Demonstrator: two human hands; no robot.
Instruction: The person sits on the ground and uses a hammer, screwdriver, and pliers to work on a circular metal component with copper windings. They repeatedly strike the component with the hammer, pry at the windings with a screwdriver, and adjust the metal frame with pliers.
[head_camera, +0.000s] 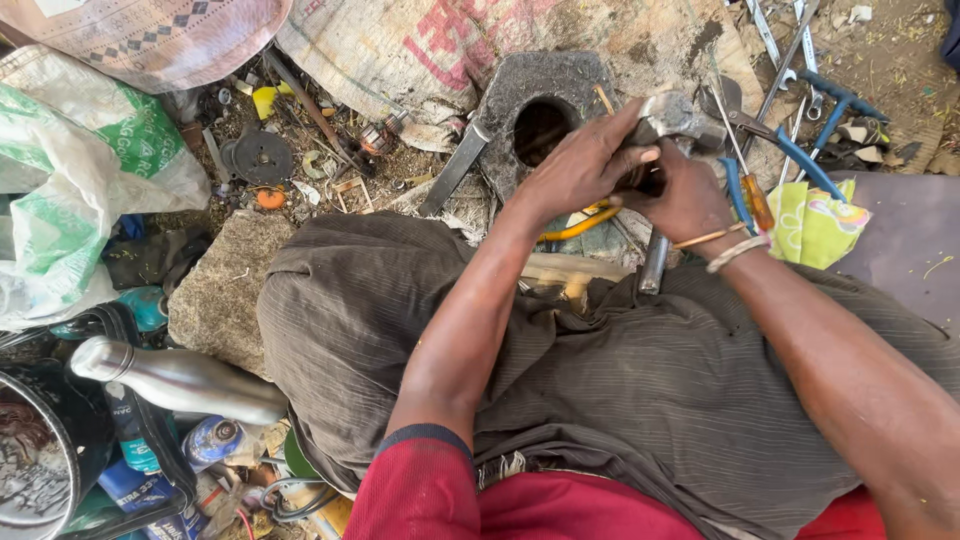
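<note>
— Red sleeve (420, 490) and the dark brown cloth (600, 370) over the lap sit closest; what are the hands on?

— Both close round one grey metal part (680, 118) held just beyond the knees. Left hand (585, 165) grips it from the near left, fingers curled over the top; right hand (685, 200) clenches it from below. Its long axis I cannot tell, the hands cover most of it.

— Any containers?

— Only a steel bottle (180, 380) lying on its side at lower left, capped, contents hidden. Beyond the hands a stone block (520, 80) has a round hole, dark inside; blue-handled pliers (790, 150) lie just right
</note>
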